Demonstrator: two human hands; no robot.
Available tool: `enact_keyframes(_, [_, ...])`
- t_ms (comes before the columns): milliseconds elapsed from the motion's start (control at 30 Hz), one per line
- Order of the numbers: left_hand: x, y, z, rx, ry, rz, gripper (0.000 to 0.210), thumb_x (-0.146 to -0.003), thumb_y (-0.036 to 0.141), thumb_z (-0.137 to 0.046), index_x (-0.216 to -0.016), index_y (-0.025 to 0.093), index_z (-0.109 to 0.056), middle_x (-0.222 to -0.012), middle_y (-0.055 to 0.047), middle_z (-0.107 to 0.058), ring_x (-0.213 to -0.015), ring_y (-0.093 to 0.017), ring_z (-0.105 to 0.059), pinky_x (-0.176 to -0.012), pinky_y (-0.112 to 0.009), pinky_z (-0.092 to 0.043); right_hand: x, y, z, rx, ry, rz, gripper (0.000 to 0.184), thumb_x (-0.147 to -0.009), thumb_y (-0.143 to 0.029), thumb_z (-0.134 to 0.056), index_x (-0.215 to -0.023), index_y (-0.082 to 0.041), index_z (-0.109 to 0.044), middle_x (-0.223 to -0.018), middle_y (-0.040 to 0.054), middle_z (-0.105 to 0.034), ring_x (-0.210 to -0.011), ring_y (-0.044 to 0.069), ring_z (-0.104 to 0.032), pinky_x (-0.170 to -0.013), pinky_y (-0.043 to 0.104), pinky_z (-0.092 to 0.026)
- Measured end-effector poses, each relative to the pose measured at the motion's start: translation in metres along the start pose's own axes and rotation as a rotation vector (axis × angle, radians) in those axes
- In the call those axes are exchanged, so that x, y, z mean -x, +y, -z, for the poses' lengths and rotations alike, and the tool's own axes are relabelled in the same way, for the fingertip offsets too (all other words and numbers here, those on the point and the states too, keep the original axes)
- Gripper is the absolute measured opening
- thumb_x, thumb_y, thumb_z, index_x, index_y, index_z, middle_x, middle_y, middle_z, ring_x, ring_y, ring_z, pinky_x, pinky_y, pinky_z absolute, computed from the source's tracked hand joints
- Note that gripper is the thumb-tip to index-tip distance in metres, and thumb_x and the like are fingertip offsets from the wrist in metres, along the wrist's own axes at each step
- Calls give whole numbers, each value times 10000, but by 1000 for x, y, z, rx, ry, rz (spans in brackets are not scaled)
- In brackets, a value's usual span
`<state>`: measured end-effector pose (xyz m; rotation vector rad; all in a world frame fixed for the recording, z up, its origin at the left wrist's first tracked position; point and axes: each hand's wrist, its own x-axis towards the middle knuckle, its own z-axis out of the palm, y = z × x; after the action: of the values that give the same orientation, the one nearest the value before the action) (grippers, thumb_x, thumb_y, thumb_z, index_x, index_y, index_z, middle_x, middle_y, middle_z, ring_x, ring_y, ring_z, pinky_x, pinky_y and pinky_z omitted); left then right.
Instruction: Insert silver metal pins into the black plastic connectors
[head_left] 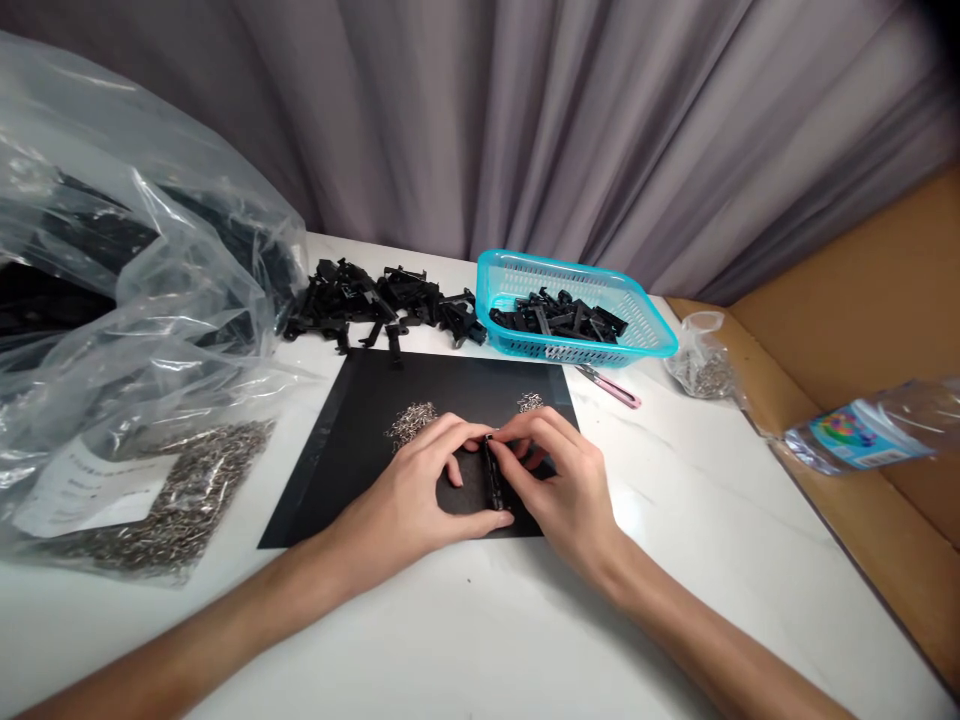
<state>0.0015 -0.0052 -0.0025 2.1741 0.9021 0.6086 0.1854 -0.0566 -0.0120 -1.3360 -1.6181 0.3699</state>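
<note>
Left hand point(420, 490): pinches black part point(492, 478) end to end
Right hand point(566, 480): fingertips pinch its far end
Black part: between hands, over black mat point(345, 440)
Blue basket point(651, 335): black pieces point(577, 320)
Large bag point(67, 110): dark contents point(45, 310)
Labelled bag point(187, 418): metal bits point(199, 490)
Small bag point(703, 324): metal scraps point(712, 378)

The left hand point(416, 485) grips a slim black part point(493, 478) end to end over a black sheet point(315, 470), while the right hand point(566, 470) sets its fingertips to the part's far end. Beyond them on the sheet lie a larger metal pile point(411, 422) and a smaller heap point(530, 400). Behind the sheet, loose black pieces point(345, 300) sit left of a blue basket point(656, 345) holding more, with a pink cutter point(619, 389) just in front of it.
</note>
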Motion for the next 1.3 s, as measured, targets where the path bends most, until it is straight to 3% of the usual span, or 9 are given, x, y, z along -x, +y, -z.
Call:
enact_keyframes(300, [-1,1,-3,-3,15,9,499,-757,399,-856,-1173,253,-623,-1007,12,-577,-763,-144,-553,-748,-301,-527,3,-4,-3,195,31,117,149,-979,-140,-576,-892,-209,-675,-925,65,-706,-792,178,-688,-622,300,-555])
enact_keyframes(533, [-1,3,-3,5,26,0,481,-744,337,-863,-1163,268,-638,-990,16,-582,-796,-151,-558,-749,-293,-510,6,-4,-2,362,22,239,202,-998,-124,-531,-883,-195,-682,-867,57,-697,-639,140,-628,-491,270,-449])
enact_keyframes(800, [-5,4,-1,-11,19,-42,370,-714,294,-849,-1007,238,-630,-931,14,-556,-852,-175,-558,-770,-309,-495,-2,-1,5,207,-81,236,192,-919,-70,-536,-855,-201,-661,-882,69,-651,-739,175,-658,-627,299,-545])
enact_keyframes(1000, [-6,-2,-5,-17,66,-101,386,-695,269,-842,-1005,242,-615,-944,15,-572,-859,-174,-566,-771,-304,-491,-5,0,6,242,-103,232,204,-920,-106,-559,-807,-215,-688,-854,61,-647,-711,181,-636,-639,337,-548])
enact_keyframes(1167, [-5,-2,-3,-31,33,-60,404,-710,319,-848,-1042,243,-632,-956,11,-573,-863,-175,-576,-775,-305,-506,-6,0,18,44,-179,129,188,-971,-159,-572,-969,-226,-748,-998,76,-693,-867,195,-693,-757,344,-595])
enact_keyframes(1300, [-4,-1,-1,-40,21,-54,479,-717,338,-850,-1135,250,-635,-992,3,-579,-887,-182,-581,-802,-314,-520,-12,6,23,-290,-155,-193,137,-963,-305,-663,-1023,-216,-748,-1007,69,-723,-843,181,-723,-719,308,-624])
